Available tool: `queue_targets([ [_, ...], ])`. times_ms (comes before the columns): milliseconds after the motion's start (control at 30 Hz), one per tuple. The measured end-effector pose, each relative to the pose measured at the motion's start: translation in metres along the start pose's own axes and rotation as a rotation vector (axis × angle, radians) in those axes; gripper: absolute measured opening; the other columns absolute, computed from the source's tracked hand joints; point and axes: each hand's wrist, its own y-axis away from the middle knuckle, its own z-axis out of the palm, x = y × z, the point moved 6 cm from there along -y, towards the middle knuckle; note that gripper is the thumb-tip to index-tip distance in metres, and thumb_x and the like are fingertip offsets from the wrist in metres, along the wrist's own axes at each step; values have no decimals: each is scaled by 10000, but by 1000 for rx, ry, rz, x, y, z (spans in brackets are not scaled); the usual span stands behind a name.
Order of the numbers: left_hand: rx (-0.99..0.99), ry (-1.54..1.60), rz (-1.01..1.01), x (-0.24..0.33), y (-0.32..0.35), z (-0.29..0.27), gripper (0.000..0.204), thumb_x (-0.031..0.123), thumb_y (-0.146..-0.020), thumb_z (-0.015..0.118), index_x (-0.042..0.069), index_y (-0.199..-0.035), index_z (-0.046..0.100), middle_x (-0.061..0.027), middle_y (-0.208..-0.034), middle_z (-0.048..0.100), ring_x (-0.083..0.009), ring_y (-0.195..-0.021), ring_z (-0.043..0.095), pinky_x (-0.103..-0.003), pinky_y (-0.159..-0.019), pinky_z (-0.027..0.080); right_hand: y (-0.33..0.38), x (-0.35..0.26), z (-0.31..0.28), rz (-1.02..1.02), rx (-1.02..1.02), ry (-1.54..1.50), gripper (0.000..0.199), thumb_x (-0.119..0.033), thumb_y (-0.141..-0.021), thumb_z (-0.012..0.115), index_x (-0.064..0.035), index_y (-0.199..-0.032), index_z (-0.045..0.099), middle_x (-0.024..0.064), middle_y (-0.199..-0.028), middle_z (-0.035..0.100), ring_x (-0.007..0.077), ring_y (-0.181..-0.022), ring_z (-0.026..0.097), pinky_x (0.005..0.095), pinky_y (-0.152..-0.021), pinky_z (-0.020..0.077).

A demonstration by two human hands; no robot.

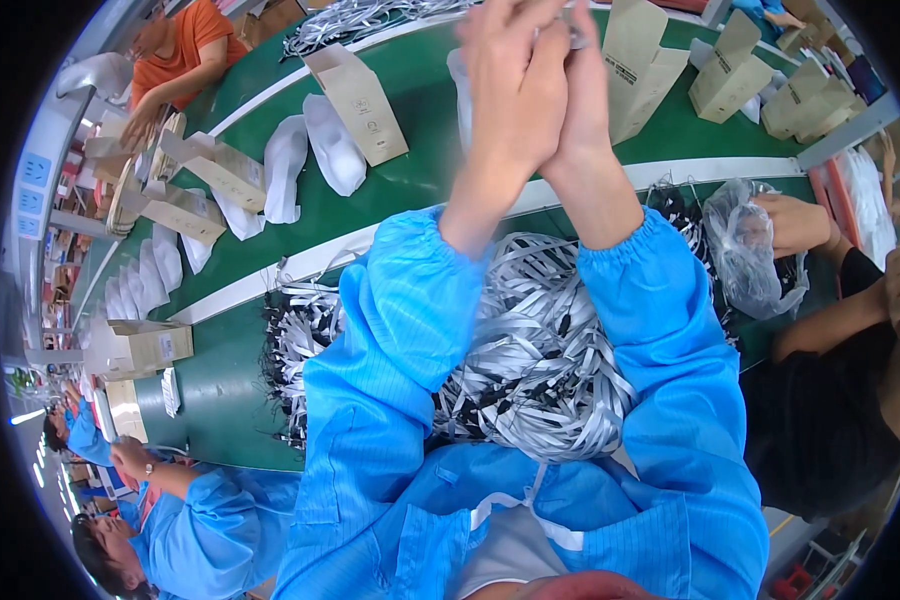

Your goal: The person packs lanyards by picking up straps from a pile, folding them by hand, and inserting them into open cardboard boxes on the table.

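Observation:
My left hand [515, 95] and my right hand [587, 115] are raised together over the green conveyor belt [425, 190], palms facing and pressed close. Their fingers curl inward near the upper edge of the view. A small greyish bit shows between the fingertips; what it belongs to is hidden. Just left of my hands, part of a white wrapped item [460, 90] shows behind the left wrist. An open cardboard box [642, 75] stands just right of the right hand. Below my forearms lies a big heap of flat silvery cables [540, 350] with black ends.
Open boxes [360, 105] and white foam-wrapped items [285, 165] line the belt. A white rail [230, 290] runs along its near side. At right, another person's hand [795, 222] touches a clear plastic bag [745, 250]. Other people work at left, one in an orange shirt [202, 40].

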Motion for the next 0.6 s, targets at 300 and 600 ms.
queue_targets([
  [300, -138, 528, -152, -40, 15, 36, 879, 708, -1042, 190, 51, -1618, 93, -182, -1552, 346, -303, -1462, 308, -397, -1184, 274, -7, -52, -31, -582, 222, 296, 309, -331, -1106, 465, -34, -1142, 541, 95, -970, 640, 207, -775, 642, 336, -656, 508],
  [600, 82, -350, -94, -129, 22, 14, 1037, 358, -907, 780, -12, -1571, 75, -246, -1595, 309, -371, -1477, 342, -480, -1178, 329, 0, -109, -29, -559, 215, 424, 321, -363, -1120, 421, -79, -985, 486, 18, -745, 388, 120, -513, 313, 288, -484, 284],
])
